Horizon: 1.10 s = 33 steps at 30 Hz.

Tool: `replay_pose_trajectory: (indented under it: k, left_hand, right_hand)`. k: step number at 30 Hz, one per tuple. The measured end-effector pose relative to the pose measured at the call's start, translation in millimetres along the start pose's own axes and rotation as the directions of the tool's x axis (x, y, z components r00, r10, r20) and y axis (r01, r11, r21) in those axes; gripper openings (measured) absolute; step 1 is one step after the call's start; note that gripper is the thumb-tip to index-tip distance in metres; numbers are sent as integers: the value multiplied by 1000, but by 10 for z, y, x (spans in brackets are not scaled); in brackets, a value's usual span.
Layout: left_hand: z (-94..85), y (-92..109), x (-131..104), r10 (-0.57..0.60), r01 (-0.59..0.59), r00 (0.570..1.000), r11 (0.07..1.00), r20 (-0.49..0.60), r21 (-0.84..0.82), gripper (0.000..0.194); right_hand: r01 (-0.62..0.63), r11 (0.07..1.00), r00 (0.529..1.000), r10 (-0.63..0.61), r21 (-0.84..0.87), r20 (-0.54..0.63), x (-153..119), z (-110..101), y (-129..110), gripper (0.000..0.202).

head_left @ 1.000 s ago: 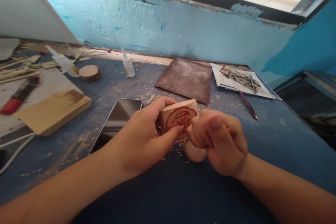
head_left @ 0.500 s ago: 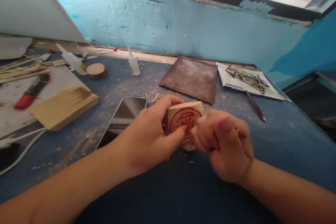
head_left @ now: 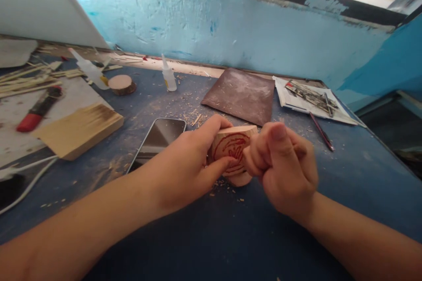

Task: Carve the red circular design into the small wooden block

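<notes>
Head view, watched from my remote station: at left, a pale plank (head_left: pixel 79 131); then a phone (head_left: pixel 161 134) lying screen up, partly hidden by the left arm. Left hand (head_left: pixel 187 162) grasps a wooden block (head_left: pixel 234 141) marked with red lines, thumb on its face. Block is at centre, a round wood slice (head_left: pixel 240 179) showing just below. Right hand (head_left: pixel 286 167) is clenched at the block's right edge; I cannot tell whether it encloses anything

Wooden block (head_left: pixel 235 144) — pale tan, red curved lines; tabletop (head_left: pixel 211 241) — dark blue.
</notes>
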<state>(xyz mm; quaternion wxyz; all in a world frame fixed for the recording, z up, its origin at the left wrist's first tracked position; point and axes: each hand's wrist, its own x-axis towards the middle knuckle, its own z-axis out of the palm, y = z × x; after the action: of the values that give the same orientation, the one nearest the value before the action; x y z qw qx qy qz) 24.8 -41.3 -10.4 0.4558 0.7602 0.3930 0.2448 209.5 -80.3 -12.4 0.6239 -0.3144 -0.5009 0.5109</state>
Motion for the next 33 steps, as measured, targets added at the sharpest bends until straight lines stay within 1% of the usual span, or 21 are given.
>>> replay_pose_trajectory:
  k: [2, 4, 6, 10, 15, 17, 19, 22, 24, 27, 31, 33]
  left_hand:
    - [-3, 10, 2, 4, -4, 1000, 1000, 3, 1, 28]
    - [-4, 19, 4, -10, 10, 1000, 1000, 3, -6, 27]
    - [-7, 23, 9, -15, 15, 1000, 1000, 4, -14, 27]
    - [-14, 5, 28, -10, 10, 1000, 1000, 12, -23, 26]
    - [-14, -17, 41, -29, 29, 1000, 999, 9, -32, 28]
    - [-9, -18, 36, -23, 23, 1000, 999, 7, -29, 26]
    - [-5, -19, 28, -15, 15, 1000, 1000, 1, -24, 25]
    - [-4, -21, 19, -15, 15, 1000, 1000, 10, -23, 25]
    - [-6, -19, 20, -9, 9, 1000, 1000, 16, -14, 26]
    - [-10, -13, 23, -2, 2, 1000, 1000, 18, -23, 27]
    - [-9, -5, 25, -10, 10, 1000, 1000, 19, -17, 26]
    - [-5, -2, 24, 3, -3, 1000, 1000, 20, -10, 26]
  right_hand:
    - [-10, 999, 1000, 9, -32, -26, 11, 53, -18, 55]
    - [8, 1000, 995, -9, -16, -101, 40, 96, -70, 63]
    - [39, 999, 990, -38, 5, -136, 60, 116, -107, 66]
    - [75, 997, 994, -77, -24, -74, 54, 105, -90, 60]
    - [54, 998, 993, -56, -21, -108, 76, 95, -77, 63]
    - [54, 999, 994, -54, -5, -94, 100, 90, -79, 61]
    - [28, 1000, 997, -28, -5, -77, 119, 85, -81, 60]
    - [35, 999, 994, -36, -11, -101, 126, 88, -83, 61]
    - [40, 999, 996, -41, -12, -85, 115, 90, -79, 58]
    - [-1, 1000, 1000, 1, -10, -24, 90, 84, -74, 53]
    - [39, 999, 999, -39, 6, -34, 69, 74, -74, 51]
    - [6, 1000, 1000, -6, -20, -24, 70, 69, -68, 50]
